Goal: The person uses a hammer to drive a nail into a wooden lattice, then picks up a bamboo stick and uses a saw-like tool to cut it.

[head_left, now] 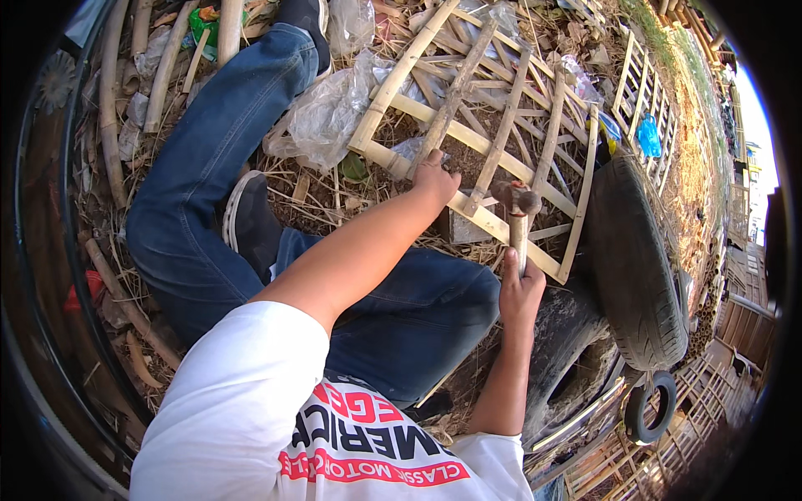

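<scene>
A lattice panel of split bamboo strips (pixel 506 125) lies on the ground in front of me, its near edge formed by a pale crosswise strip (pixel 491 224). My left hand (pixel 435 180) is closed at the near end of a lengthwise bamboo strip (pixel 458 92), where it crosses that edge. Whether a nail is between the fingers is too small to tell. In my right hand (pixel 521 292) is a hammer, gripped by its light handle (pixel 518 238). The rusty hammer head (pixel 516 199) is raised over the near edge of the panel, to the right of my left hand.
Close on the right stands a worn tyre (pixel 639 259), with a smaller tyre (pixel 651 407) beyond it. Crumpled clear plastic (pixel 326 121) lies left of the panel. Bamboo poles (pixel 113 100) are at the far left. Another lattice panel (pixel 647 100) with a blue bag (pixel 648 136) is at far right.
</scene>
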`<state>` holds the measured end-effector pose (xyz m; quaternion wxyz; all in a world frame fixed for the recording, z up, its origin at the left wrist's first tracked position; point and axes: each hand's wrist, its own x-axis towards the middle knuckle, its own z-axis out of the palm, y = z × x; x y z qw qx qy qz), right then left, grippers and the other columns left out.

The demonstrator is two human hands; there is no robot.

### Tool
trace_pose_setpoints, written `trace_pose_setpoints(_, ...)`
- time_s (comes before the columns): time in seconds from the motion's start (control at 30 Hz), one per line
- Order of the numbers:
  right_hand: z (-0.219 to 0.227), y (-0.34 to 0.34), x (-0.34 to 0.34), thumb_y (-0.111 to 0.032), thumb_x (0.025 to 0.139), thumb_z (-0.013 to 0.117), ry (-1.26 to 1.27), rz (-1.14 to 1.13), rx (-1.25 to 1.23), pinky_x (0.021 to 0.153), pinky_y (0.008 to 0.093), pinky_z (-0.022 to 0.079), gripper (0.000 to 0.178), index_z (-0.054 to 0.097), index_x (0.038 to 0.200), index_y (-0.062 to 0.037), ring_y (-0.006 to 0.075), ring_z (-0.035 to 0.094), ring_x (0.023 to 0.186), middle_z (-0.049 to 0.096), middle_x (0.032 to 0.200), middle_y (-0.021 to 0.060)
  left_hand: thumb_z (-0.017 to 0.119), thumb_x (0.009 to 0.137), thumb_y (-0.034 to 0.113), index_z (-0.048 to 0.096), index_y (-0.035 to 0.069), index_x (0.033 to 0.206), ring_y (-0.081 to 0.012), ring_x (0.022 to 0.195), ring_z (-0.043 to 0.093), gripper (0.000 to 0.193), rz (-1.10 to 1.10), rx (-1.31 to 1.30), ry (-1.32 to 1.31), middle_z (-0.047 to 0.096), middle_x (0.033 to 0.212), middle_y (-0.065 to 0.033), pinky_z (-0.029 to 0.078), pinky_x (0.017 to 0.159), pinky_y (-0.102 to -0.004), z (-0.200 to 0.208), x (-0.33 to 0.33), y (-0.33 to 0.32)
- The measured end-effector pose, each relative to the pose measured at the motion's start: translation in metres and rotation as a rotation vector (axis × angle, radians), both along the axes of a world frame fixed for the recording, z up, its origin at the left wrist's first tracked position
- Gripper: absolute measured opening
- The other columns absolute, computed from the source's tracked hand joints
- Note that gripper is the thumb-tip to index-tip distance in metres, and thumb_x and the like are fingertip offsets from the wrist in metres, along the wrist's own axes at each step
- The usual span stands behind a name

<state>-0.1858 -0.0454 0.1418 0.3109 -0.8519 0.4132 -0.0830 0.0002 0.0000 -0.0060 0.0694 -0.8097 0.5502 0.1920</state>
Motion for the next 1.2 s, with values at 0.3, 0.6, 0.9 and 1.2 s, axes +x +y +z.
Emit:
trace_pose_setpoints(0.3, -0.027, -0.014, 0.0, -0.051, 0.086, 0.056, 0.386, -0.092, 0.061, 0.067, 0.0444, 0.047, 0.053, 0.066, 0.084, 0.0012, 0.043, 0.061, 0.074, 0.062, 0.073, 0.0252, 0.037, 0.093, 0.018, 0.055, 0.012, 0.118, -0.0355, 0.116, 0.051, 0.032, 0.036, -0.005, 0.029, 0.068, 0.1, -0.014, 0.02, 0.104, -0.042, 0.003, 0.001, 0.001)
trace_pose_setpoints(0.6, -0.023, -0.006, 0.002, -0.053, 0.085, 0.056, 0.458, -0.048, -0.027, 0.072, 0.0463, 0.048, 0.053, 0.066, 0.089, -0.0013, 0.0435, 0.061, 0.081, 0.063, 0.078, 0.0255, 0.036, 0.093, 0.014, 0.052, 0.015, 0.12, -0.0353, 0.111, 0.056, 0.032, 0.042, -0.015, 0.033, 0.069, 0.099, -0.0128, 0.015, 0.105, -0.0411, -0.002, 0.0, 0.002)
trace_pose_setpoints(0.9, -0.018, -0.001, 0.006, -0.052, 0.085, 0.056, 0.46, -0.077, -0.016, 0.071, 0.0458, 0.048, 0.051, 0.067, 0.09, -0.002, 0.0433, 0.061, 0.08, 0.063, 0.078, 0.0249, 0.034, 0.093, 0.014, 0.053, 0.016, 0.12, -0.0354, 0.115, 0.054, 0.033, 0.059, -0.044, 0.053, 0.068, 0.101, -0.0134, 0.014, 0.107, -0.0423, -0.007, 0.0, 0.001)
trace_pose_setpoints(1.2, -0.022, -0.003, 0.005, -0.047, 0.086, 0.058, 0.378, -0.057, -0.01, 0.068, 0.0441, 0.047, 0.047, 0.066, 0.088, -0.0007, 0.0424, 0.06, 0.073, 0.063, 0.074, 0.0235, 0.035, 0.093, 0.016, 0.054, 0.014, 0.118, -0.0369, 0.113, 0.054, 0.032, 0.066, -0.001, 0.062, 0.068, 0.1, -0.0136, 0.017, 0.106, -0.0429, -0.002, 0.002, 0.001)
